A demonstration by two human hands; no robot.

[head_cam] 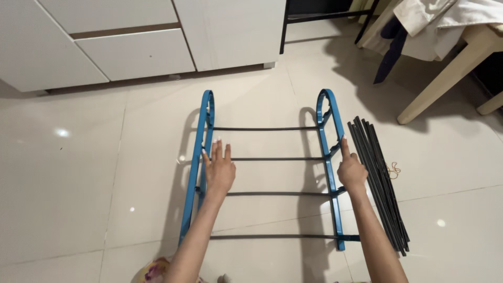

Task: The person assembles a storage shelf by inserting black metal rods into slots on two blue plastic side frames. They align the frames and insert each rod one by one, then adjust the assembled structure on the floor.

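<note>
**Blue rack frame on tiled floor, two hands on its side rails**

One white cabinet (131, 47) is seen at upper left. On the tiled floor (68, 183) one rack frame (272, 160) is laid flat: two blue side rails, four black crossbars counted between them. The left hand (219, 170) is placed against the left rail (201, 162), fingers spread, grip released. The right hand (352, 172) is set at the right rail (329, 162), index finger raised along it, remaining fingers curled; nothing is enclosed. One bundle of loose black rods (380, 183) lies just beside the right rail. One worktop leg (445, 78) stands at upper right.
</note>
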